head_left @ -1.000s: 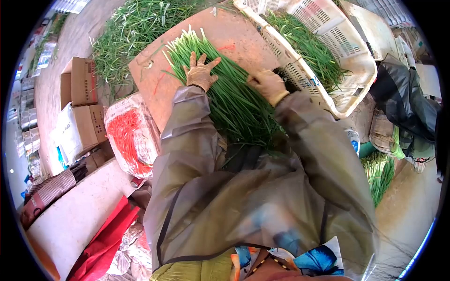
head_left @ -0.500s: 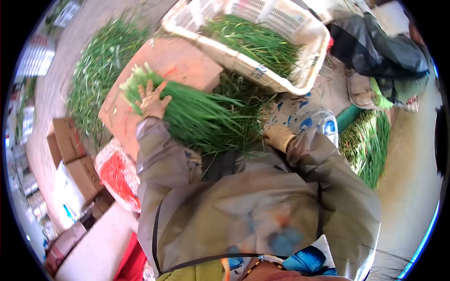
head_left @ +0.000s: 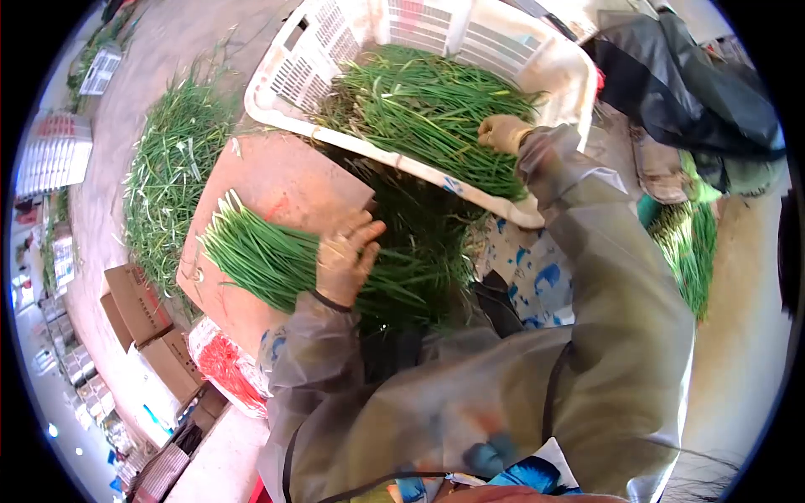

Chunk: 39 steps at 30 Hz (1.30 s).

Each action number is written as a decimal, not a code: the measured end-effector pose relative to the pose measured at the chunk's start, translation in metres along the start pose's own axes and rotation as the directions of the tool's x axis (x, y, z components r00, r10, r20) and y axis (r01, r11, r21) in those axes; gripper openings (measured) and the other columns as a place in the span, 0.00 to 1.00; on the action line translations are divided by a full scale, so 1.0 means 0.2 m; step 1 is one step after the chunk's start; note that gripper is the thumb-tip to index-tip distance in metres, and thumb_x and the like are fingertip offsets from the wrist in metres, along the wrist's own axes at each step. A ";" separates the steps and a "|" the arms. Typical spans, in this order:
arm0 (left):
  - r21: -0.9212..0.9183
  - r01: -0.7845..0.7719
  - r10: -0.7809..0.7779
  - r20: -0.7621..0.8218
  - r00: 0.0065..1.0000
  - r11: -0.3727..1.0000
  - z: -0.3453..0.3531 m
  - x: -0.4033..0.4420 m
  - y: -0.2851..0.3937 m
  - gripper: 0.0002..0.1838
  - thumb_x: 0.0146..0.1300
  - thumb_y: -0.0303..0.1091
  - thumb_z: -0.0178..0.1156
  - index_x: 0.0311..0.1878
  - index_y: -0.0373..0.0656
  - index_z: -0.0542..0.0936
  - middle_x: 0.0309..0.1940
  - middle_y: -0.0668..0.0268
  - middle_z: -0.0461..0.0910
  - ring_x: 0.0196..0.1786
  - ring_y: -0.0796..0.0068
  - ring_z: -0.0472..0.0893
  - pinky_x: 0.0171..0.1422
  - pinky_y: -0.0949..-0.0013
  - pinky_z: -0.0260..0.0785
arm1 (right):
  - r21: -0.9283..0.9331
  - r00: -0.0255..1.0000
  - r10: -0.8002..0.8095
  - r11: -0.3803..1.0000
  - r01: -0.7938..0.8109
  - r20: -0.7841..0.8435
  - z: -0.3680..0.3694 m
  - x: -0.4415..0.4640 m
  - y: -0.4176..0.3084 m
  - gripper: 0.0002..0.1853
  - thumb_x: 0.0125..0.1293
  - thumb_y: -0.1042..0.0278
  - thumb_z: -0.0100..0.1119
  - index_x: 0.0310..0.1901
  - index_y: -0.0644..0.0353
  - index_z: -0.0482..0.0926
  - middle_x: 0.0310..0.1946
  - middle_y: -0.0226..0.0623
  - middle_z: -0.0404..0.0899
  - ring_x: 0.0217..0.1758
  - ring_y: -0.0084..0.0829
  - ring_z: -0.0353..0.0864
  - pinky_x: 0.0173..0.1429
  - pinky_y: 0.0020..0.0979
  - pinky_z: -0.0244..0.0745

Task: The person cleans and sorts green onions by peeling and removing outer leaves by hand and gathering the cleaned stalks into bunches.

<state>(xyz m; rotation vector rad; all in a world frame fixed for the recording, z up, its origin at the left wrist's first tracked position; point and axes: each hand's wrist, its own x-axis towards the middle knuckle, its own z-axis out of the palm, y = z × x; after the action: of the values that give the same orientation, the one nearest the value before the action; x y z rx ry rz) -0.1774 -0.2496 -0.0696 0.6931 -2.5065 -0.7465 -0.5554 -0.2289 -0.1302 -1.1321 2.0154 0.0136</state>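
A bundle of garlic chives (head_left: 260,256) lies on the reddish board (head_left: 260,180), pale cut ends to the left. My left hand (head_left: 345,258) rests on top of its leafy part, fingers stretched and a little apart. Inside the white plastic crate (head_left: 272,92), loose chives (head_left: 419,101) lie in a heap. At the right side of that heap is my right hand (head_left: 503,134), gloved, its fingers curled in against the chives. How many stalks it grips is hidden.
Loose greens (head_left: 172,176) cover the floor left of the board. Red ties (head_left: 228,356) in plastic and cardboard boxes (head_left: 138,306) sit lower left. More bundled chives (head_left: 692,260) lie at right, below dark clothing (head_left: 671,84).
My right hand has gone from near my lap up into the crate. My left hand has shifted right along the bundle, toward the leaf tips. The view has tilted toward the crate.
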 end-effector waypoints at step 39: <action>-0.737 0.349 -0.527 -0.011 0.850 0.578 0.62 0.81 0.19 0.49 0.45 0.24 0.59 0.68 0.38 0.42 0.65 0.46 0.53 0.67 0.55 0.56 0.69 0.69 0.48 | 0.470 0.710 -0.326 0.570 0.674 -0.624 0.17 0.14 0.24 0.26 0.48 0.70 0.69 0.49 0.62 0.71 0.42 0.33 0.78 0.45 0.26 0.75 0.49 0.26 0.70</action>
<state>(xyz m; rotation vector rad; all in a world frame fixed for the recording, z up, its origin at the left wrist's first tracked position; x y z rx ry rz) -0.3817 -0.2659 -0.0998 1.0298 -1.5886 -1.6038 -0.5758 -0.2075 -0.1868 -1.2467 1.7087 -1.3423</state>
